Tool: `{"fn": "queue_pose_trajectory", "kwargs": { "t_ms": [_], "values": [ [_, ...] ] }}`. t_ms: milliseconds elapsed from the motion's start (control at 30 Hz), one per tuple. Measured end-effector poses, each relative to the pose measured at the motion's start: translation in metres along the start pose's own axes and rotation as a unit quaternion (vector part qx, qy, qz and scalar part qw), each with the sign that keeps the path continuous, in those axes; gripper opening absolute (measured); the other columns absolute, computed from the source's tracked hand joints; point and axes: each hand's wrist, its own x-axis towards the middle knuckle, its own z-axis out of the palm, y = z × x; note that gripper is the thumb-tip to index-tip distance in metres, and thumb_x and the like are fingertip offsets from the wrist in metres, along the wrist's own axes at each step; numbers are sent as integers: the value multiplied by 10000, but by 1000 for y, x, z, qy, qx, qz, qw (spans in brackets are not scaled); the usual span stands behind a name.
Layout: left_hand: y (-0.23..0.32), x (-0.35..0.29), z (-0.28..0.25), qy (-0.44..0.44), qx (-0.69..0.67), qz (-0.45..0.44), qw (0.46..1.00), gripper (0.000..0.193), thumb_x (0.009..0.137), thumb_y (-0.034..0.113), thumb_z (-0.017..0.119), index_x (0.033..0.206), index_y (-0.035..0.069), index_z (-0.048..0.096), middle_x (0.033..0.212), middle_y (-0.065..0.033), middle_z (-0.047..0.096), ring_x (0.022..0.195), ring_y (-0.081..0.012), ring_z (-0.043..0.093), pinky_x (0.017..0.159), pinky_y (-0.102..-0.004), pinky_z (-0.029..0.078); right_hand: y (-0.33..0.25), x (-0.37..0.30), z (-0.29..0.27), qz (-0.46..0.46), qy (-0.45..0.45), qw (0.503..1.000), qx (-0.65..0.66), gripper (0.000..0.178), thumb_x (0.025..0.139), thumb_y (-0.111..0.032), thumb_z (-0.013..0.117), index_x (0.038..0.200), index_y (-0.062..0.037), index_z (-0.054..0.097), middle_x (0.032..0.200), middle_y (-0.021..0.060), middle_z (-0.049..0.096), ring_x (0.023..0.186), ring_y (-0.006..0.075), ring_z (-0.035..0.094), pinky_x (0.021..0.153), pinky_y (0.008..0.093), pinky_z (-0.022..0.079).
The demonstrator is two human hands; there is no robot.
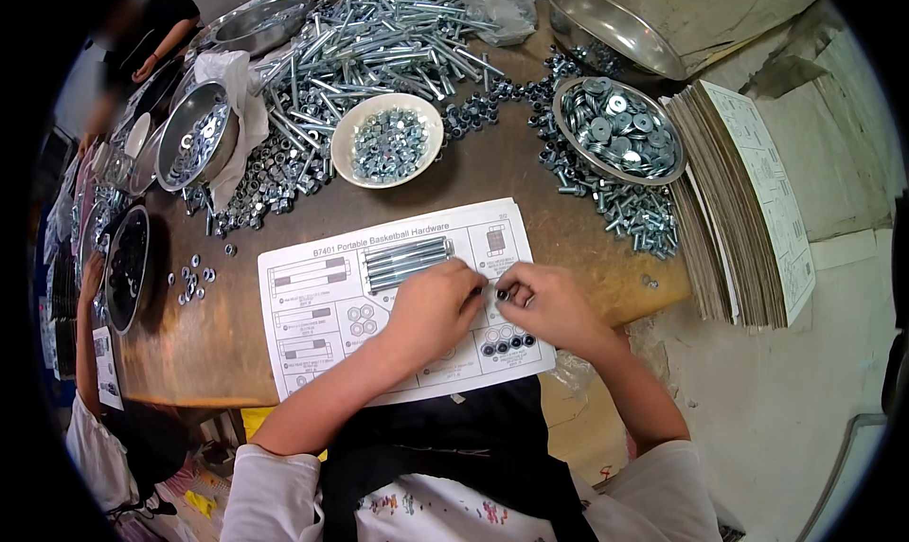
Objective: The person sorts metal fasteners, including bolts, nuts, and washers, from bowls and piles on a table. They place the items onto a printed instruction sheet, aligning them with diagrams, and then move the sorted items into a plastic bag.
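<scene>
Nut [502, 295], small and dark, is in the right hand [551, 305], over the sheet [308, 260] on the desk [502, 168]. Right grip narrow, pinching it. Left hand [434, 305] close by, fingertips drawn in; can't tell if it holds anything. To do it well, I'd pinch by the sides, set it down flat, and let knuckles clear the bolts [407, 263] and dark row [502, 347] so nothing rolls.
</scene>
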Motion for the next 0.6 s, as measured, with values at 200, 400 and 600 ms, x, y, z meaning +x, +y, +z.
{"fn": "queue_pose_trajectory", "kwargs": {
  "t_ms": [200,400,600],
  "values": [
    [3,-26,16,6,-14,-1,1000,218,814,119,730,1018,46,719,922,-123,663,819,-331,671,725,-405,540,7,-13,12,61,22,997,31,222,786,-72,770,981,10,701,795,69,655,635,102,590,606,261,484],
    [5,-18,22,-5,-37,8,999,320,826,184,745,1116,58,696,972,-127,646,854,-328,665,743,-409,535,35,-15,4,66,75,992,76,182,841,-107,726,993,-8,726,885,86,660,642,126,589,622,271,483],
    [14,-12,23,-29,-15,4,999,337,818,194,740,1119,52,684,1013,-128,633,897,-326,657,764,-422,536,37,-19,9,117,96,977,153,166,852,-81,709,994,6,712,878,66,661,673,109,591,630,255,475]
  ]
}}
